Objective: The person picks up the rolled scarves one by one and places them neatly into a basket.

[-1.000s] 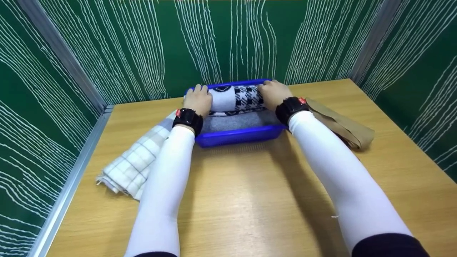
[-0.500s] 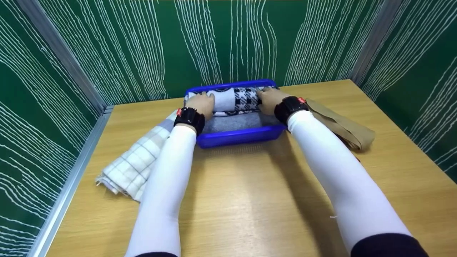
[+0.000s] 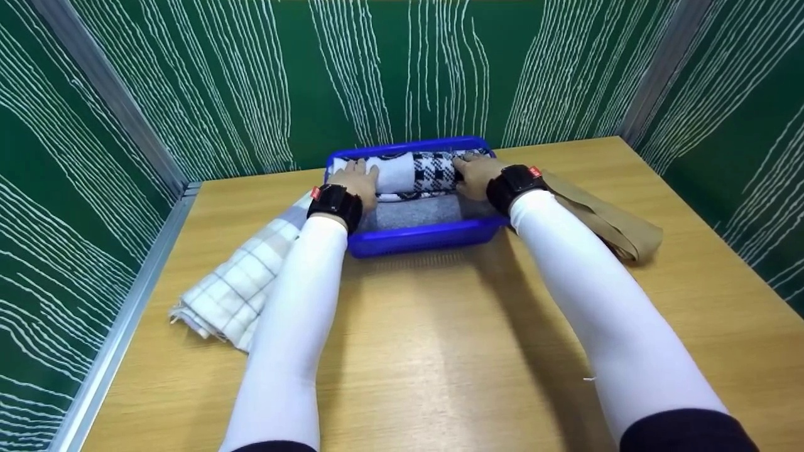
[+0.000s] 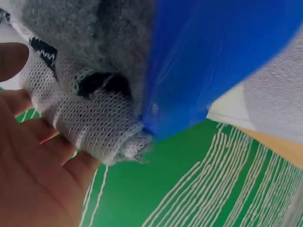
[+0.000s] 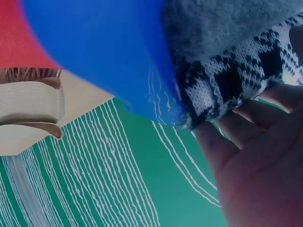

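A blue plastic basket (image 3: 421, 237) stands at the far middle of the wooden table. Inside it a rolled knit cloth (image 3: 411, 172), part pale grey and part black-and-white check, lies along the far side above a flat grey cloth (image 3: 408, 213). My left hand (image 3: 358, 181) grips the roll's left end; my right hand (image 3: 472, 172) grips its checked right end. In the left wrist view, fingers (image 4: 42, 161) curl under the knit roll (image 4: 90, 127) beside the basket wall (image 4: 213, 56). In the right wrist view, fingers (image 5: 236, 142) press the checked knit (image 5: 222, 85) against the basket (image 5: 104, 52).
A white checked towel (image 3: 239, 289) lies folded left of the basket, partly under my left forearm. A beige cloth (image 3: 609, 223) lies to the right of the basket. Green panels with white lines wall the table on three sides; a metal rail (image 3: 119, 326) runs along the left edge.
Both hands have lowered the knit roll from above the basket's far rim down into the basket. The towel and the beige cloth have not moved.
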Demonstrator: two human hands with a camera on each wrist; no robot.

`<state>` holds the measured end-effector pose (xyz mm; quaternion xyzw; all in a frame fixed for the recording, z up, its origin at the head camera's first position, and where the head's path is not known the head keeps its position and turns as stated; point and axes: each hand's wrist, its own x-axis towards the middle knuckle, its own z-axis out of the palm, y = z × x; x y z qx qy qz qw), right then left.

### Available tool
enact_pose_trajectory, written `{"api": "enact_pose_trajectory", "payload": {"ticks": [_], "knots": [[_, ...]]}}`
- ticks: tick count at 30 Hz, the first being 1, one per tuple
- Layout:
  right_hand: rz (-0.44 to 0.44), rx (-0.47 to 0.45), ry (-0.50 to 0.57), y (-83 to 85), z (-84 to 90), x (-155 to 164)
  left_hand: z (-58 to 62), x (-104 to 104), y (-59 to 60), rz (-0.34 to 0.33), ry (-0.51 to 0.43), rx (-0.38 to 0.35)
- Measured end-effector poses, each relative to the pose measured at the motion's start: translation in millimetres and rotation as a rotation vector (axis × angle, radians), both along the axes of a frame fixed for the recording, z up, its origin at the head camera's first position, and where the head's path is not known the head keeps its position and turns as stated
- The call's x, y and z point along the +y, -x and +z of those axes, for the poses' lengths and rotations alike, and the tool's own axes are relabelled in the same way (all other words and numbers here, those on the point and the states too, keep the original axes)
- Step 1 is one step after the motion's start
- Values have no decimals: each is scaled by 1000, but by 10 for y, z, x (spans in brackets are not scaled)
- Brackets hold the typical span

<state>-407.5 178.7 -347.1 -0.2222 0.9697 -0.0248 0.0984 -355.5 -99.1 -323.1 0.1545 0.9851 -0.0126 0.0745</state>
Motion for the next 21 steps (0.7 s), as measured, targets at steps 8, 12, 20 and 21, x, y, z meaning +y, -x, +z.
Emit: {"api": "enact_pose_trajectory", "payload": {"ticks": [8, 12, 20, 21], "knots": [[-24, 30, 34, -108, 168, 26, 53, -48, 93, -20, -11, 69], [-41, 37, 30, -160, 256, 20, 79, -76, 169, -21, -9, 69], [-26, 86, 56, -216, 389, -11, 224, -168, 144, -29, -50, 186], [-23, 92, 59, -221, 398, -17, 238, -182, 130, -29, -54, 198]]}}
